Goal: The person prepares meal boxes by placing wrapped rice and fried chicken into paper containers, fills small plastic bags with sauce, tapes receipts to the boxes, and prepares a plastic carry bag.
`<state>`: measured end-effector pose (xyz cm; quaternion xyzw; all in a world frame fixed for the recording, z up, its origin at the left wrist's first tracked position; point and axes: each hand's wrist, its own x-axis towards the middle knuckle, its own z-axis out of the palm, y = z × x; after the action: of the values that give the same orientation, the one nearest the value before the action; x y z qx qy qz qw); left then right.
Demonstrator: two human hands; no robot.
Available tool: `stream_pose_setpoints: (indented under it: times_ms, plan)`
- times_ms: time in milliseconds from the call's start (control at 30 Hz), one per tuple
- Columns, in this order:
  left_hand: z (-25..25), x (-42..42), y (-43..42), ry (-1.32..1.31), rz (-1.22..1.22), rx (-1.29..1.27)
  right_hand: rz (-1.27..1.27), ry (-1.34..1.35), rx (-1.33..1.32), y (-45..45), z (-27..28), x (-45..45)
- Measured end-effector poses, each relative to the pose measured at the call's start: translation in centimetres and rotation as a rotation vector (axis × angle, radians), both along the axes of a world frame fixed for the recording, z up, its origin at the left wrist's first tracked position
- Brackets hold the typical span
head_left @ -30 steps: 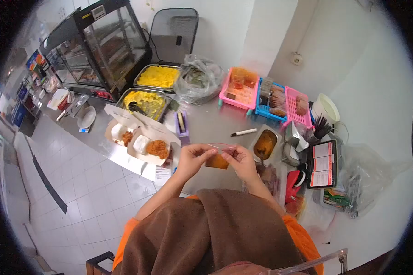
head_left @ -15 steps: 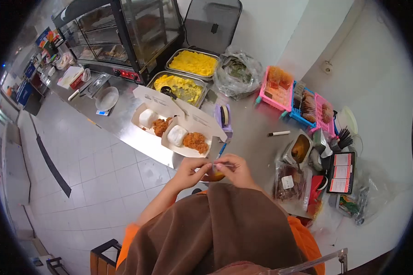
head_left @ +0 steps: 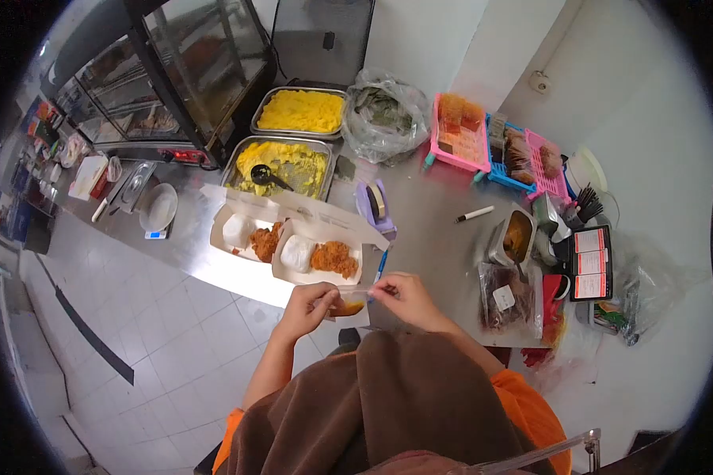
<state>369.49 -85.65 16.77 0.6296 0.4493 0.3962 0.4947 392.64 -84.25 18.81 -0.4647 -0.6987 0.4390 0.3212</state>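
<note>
My left hand [head_left: 309, 309] pinches one side of a small clear plastic bag of brown-orange sauce [head_left: 347, 309]. The fingertips of my right hand [head_left: 406, 299] are closed on the bag's stretched upper end. Just beyond my hands stand two open paper boxes [head_left: 356, 277], side by side with lids raised. The nearer box holds a white rice mound [head_left: 297, 253] and a piece of fried chicken [head_left: 334, 259]. In the farther one are another rice mound [head_left: 238, 231] and more fried chicken [head_left: 266, 241]. A blue pen [head_left: 382, 264] lies beyond my right fingertips.
Behind the boxes are a purple tape dispenser [head_left: 375, 207], a tray of scrambled-egg-like yellow food [head_left: 281, 162] with a black ladle, and another yellow tray [head_left: 301, 111]. Rightward are a marker [head_left: 474, 214], a sauce container [head_left: 518, 235], a plastic packet [head_left: 503, 297] and baskets [head_left: 459, 142].
My hands have moved apart, drawing the bag's upper end out between them; before, their fingertips met over it. The view has shifted, and the boxes stay put on the counter.
</note>
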Motion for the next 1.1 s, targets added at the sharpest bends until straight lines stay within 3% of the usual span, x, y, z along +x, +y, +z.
stream_pose_setpoints:
  times_ms: [167,233,300,333,433,533,633,833,933,1100]
  plan:
    - [-3.2,-1.3,5.5,-0.175,0.141,-0.084,-0.355,0.020,0.054,11.3,-2.7,3.5]
    - [-4.7,-1.4,7.0,0.005,0.173,-0.103,-0.365,0.126,0.123,18.6,-5.8,4.0]
    - [-4.5,-0.6,7.9,0.217,0.254,-0.096,-0.249,-0.017,0.152,25.0,-9.0,3.9]
    - [-6.4,-0.7,8.1,0.318,0.331,0.077,-0.224,-0.102,0.145,27.4,-10.8,3.6]
    - [-4.4,-0.1,7.6,0.638,0.579,0.492,-0.157,-0.301,0.191,32.1,-15.4,2.3]
    - [-5.3,-0.4,5.6,0.511,0.667,0.405,-0.091,-0.358,0.362,33.5,-17.2,1.9]
    - [-5.4,-0.2,3.8,0.491,0.696,0.425,0.037,-0.425,0.138,34.5,-17.6,2.0]
    - [-4.4,0.9,2.2,0.427,0.709,0.404,0.044,-0.426,0.226,33.3,-15.6,2.3]
    - [-3.9,1.7,2.4,0.394,0.691,0.405,0.001,-0.252,0.144,33.0,-15.1,2.2]
    - [-3.5,3.0,2.8,0.363,0.684,0.430,-0.019,-0.207,0.155,32.4,-13.4,1.8]
